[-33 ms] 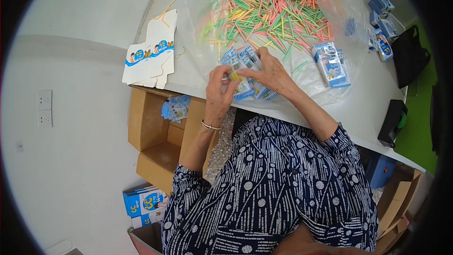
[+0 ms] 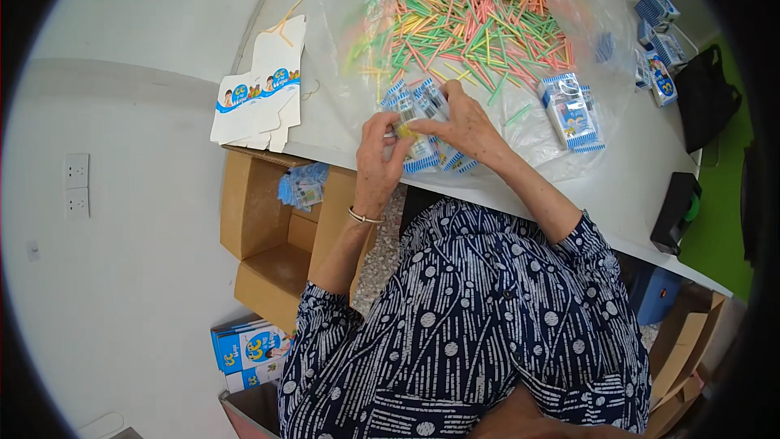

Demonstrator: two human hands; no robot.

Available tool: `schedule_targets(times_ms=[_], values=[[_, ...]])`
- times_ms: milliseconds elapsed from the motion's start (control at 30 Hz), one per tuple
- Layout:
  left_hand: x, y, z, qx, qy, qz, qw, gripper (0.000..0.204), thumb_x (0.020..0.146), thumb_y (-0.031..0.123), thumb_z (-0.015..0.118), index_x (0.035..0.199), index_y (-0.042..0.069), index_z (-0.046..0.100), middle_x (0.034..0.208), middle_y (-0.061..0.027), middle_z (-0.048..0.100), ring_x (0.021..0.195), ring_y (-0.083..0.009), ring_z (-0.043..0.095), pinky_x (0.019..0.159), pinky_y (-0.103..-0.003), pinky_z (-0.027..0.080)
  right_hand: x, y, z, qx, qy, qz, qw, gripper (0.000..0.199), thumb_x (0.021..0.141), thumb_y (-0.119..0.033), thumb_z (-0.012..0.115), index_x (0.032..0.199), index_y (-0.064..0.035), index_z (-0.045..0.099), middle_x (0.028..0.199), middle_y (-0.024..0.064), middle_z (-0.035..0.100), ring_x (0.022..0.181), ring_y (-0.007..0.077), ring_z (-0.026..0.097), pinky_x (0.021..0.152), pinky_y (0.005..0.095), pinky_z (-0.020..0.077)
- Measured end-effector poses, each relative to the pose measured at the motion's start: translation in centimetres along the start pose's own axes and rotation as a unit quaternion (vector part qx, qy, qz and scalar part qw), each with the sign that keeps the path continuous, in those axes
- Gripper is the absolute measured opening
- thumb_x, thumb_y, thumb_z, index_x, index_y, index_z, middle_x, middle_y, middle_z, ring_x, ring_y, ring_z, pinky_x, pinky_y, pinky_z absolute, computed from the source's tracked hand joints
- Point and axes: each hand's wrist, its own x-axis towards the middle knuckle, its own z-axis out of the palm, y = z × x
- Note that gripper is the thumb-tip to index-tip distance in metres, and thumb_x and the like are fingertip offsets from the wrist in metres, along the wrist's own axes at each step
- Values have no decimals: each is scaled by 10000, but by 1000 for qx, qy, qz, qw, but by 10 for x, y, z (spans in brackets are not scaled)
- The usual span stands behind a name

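Note:
Small blue-and-white striped plastic packets lie side by side at the table's near edge, under both hands. My left hand is closed at the left packet, its thumb and fingers pinching the packet's side beside a yellow patch. Across the same packet reaches the thumb of my right hand, while its curled fingers grip the top of the packet beside it. The fingertips partly cover both packets. Just beyond them spreads a big heap of short pink, green and yellow sticks on a clear plastic sheet.
Right of my hands lies a stack of packets. Flat white-and-blue cartons rest at the table's left. Below them stands an open cardboard box with packets inside. A black tape dispenser and a black bag sit at the right.

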Motion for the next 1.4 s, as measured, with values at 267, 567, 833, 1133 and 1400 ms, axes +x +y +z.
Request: schedule_targets(times_ms=[267,567,833,1133,1400], values=[[2,4,12,-70,-3,-22,997,455,815,-10,653,1230,-16,467,1153,-111,496,1032,-183,538,827,-294,496,0,23,-5,109,6,-18,994,692,681,-329,796,1128,49,426,1019,200,566,959,276,583,840,354,462],[39,48,25,-205,-34,-83,975,647,791,40,715,1327,-13,356,1226,-119,511,1100,-197,536,929,-305,456,-8,18,-41,361,49,-10,931,678,728,-146,781,1287,-19,420,1120,73,571,1011,135,562,868,266,464],[56,45,25,-340,-211,-182,898,510,770,29,733,1234,21,520,1159,-56,603,1052,-130,573,898,-286,480,-1,29,-27,370,42,-83,924,881,769,-196,758,1438,-35,207,1294,127,461,1208,195,460,1010,298,379],[49,22,15,-182,-215,-28,959,716,733,114,765,1334,14,389,1219,-95,561,1108,-178,544,946,-328,451,9,33,-42,188,-38,-233,953,1286,588,-480,851,1465,19,53,1465,259,237,1377,359,255,1132,436,218],[48,8,31,-89,-191,53,976,1069,654,253,850,1394,-9,123,1278,-176,444,1200,-266,467,1013,-375,389,2,40,-41,107,-89,-138,981,1229,522,-474,876,1433,-12,192,1405,253,337,1346,355,322,1111,425,272]])
